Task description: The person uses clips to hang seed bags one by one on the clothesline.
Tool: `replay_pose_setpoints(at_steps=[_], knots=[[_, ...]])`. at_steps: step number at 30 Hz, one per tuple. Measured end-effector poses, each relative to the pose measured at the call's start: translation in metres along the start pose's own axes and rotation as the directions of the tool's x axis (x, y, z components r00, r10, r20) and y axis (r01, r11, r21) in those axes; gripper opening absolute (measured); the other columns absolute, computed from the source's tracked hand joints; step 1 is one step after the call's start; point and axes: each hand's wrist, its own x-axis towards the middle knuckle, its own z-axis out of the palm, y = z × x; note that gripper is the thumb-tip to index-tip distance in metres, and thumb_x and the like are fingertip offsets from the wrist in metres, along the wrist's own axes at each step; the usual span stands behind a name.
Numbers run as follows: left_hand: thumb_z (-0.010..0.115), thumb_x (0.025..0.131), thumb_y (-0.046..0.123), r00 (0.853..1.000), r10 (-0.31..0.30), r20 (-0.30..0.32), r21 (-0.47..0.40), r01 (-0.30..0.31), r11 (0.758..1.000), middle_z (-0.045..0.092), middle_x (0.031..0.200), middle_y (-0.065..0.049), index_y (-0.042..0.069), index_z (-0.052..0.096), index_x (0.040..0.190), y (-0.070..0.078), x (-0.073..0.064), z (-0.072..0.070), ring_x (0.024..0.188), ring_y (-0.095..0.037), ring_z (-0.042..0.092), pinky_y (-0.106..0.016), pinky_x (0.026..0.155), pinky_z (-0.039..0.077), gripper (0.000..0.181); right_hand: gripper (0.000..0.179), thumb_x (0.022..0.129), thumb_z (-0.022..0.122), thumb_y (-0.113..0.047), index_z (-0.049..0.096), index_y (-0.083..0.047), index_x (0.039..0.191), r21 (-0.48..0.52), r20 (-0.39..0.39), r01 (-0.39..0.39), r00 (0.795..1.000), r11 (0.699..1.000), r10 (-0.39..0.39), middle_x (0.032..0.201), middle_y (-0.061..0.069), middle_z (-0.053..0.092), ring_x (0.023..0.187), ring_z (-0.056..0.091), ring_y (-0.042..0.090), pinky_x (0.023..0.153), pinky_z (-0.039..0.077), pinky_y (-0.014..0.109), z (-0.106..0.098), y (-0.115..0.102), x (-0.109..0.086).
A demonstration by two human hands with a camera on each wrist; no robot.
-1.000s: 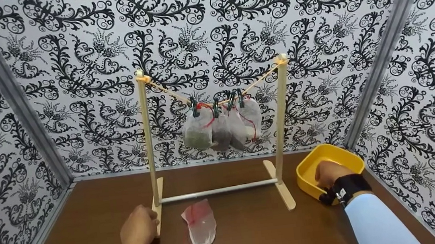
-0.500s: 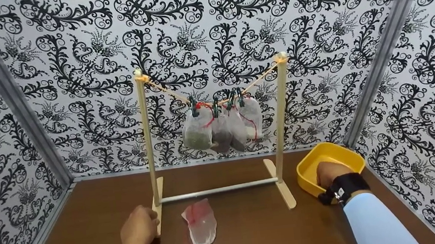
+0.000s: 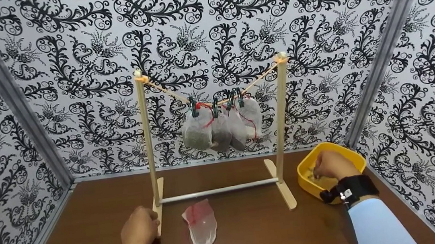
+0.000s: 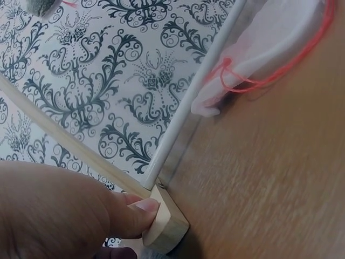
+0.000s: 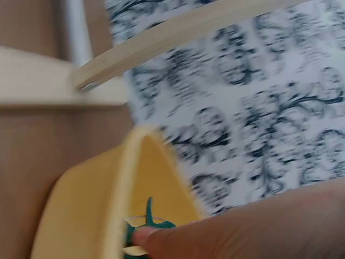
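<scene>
My left hand [image 3: 138,229] pinches the front end of the stand's left wooden foot [image 4: 171,229]. Inside the yellow tray [image 3: 309,189], at the right, my right hand [image 3: 335,165] pinches a green clip [image 5: 150,211] between thumb and fingers. The tray wall hides part of that clip in the right wrist view. On the brown table lies a white mesh drawstring pouch [image 3: 203,226] with a reddish upper part and red cord. Several filled white pouches [image 3: 197,134] hang from the string by dark green clips [image 3: 216,108].
The stand has two upright wooden posts [image 3: 148,145], a white crossbar [image 3: 218,190] near the table and a sagging orange string [image 3: 263,76] between the tops. Patterned walls [image 3: 100,122] close off the back and sides of the table [image 3: 261,230].
My right hand has lifted slightly within the tray and shifted a little right, and small items show under its fingertips. My left hand and the pouches have not moved.
</scene>
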Motion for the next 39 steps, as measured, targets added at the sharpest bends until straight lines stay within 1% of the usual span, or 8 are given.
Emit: replay_pose_setpoints(at_steps=[4,7,12,16,22,30,35,39], knots=[[0.083,0.099,0.009,1.0,0.014,-0.008,0.024,-0.014,1.0,0.08,0.127,-0.023,0.006,0.086,0.115,0.002,0.0,-0.001,0.115,-0.05,0.077,-0.069,0.097,0.063,0.017,0.02,0.104,0.077,-0.013,0.075,0.002,0.116,0.164,-0.096,0.014,0.995,0.986,0.002,0.101,0.016,0.082,0.08,0.073,0.02,0.068,0.061,0.031,-0.014,-0.021,-0.011],[0.083,0.098,0.01,0.999,0.029,-0.025,0.048,-0.028,0.998,0.08,0.12,-0.022,0.006,0.085,0.113,0.005,0.0,-0.004,0.109,-0.048,0.079,-0.066,0.092,0.064,0.015,0.029,0.109,0.075,-0.012,0.071,0.007,0.131,0.336,-0.148,0.079,0.988,0.939,-0.03,0.118,0.025,0.081,0.085,0.081,0.024,0.073,0.069,0.035,-0.017,-0.049,-0.024],[0.081,0.1,0.017,0.994,0.068,-0.087,0.022,-0.066,0.998,0.08,0.121,-0.02,0.008,0.086,0.12,0.022,-0.001,-0.019,0.109,-0.048,0.078,-0.066,0.089,0.063,0.023,0.03,0.107,0.077,-0.01,0.074,0.001,0.135,0.512,-0.179,0.165,0.98,0.843,-0.083,0.127,0.026,0.079,0.089,0.083,0.025,0.08,0.072,0.037,0.001,-0.1,-0.042],[0.083,0.1,0.021,0.976,0.154,-0.152,-0.038,-0.162,0.986,0.082,0.123,-0.015,0.011,0.086,0.124,0.049,-0.008,-0.027,0.11,-0.042,0.08,-0.064,0.093,0.063,0.026,0.029,0.106,0.078,-0.009,0.075,0.001,0.133,0.614,-0.161,0.21,0.977,0.761,-0.14,0.117,0.023,0.081,0.085,0.08,0.021,0.078,0.071,0.033,0.023,-0.129,-0.05],[0.087,0.1,0.028,0.919,0.348,-0.184,-0.101,-0.37,0.924,0.08,0.136,-0.012,0.016,0.085,0.127,0.099,-0.029,-0.031,0.122,-0.036,0.079,-0.061,0.107,0.063,0.03,0.025,0.104,0.079,-0.009,0.076,0.006,0.125,0.671,-0.139,0.305,0.947,0.675,-0.289,0.111,0.022,0.083,0.081,0.078,0.017,0.07,0.068,0.03,0.056,-0.16,-0.057],[0.099,0.088,0.037,0.795,0.537,-0.282,-0.107,-0.582,0.806,0.07,0.107,0.012,0.015,0.08,0.14,0.132,-0.052,-0.03,0.081,-0.001,0.06,-0.027,0.076,0.058,0.06,0.02,0.104,0.081,-0.012,0.081,0.003,0.117,0.631,-0.129,0.461,0.856,0.624,-0.501,0.1,0.023,0.084,0.07,0.07,0.01,0.064,0.061,0.024,0.091,-0.197,-0.07],[0.099,0.088,0.037,0.764,0.593,-0.254,-0.112,-0.633,0.766,0.07,0.109,0.008,0.014,0.079,0.142,0.137,-0.055,-0.03,0.08,0.004,0.059,-0.024,0.073,0.058,0.062,0.018,0.104,0.08,-0.011,0.082,0.003,0.116,0.648,-0.101,0.459,0.843,0.607,-0.529,0.102,0.02,0.083,0.074,0.069,0.005,0.069,0.06,0.02,0.107,-0.209,-0.074],[0.099,0.089,0.035,0.738,0.639,-0.218,-0.134,-0.671,0.729,0.07,0.109,0.005,0.009,0.082,0.136,0.136,-0.055,-0.029,0.084,-0.006,0.066,-0.025,0.074,0.059,0.056,0.019,0.104,0.079,-0.009,0.08,0.006,0.116,0.684,-0.08,0.428,0.849,0.591,-0.522,0.103,0.021,0.083,0.078,0.074,0.005,0.072,0.064,0.022,0.112,-0.211,-0.076]])
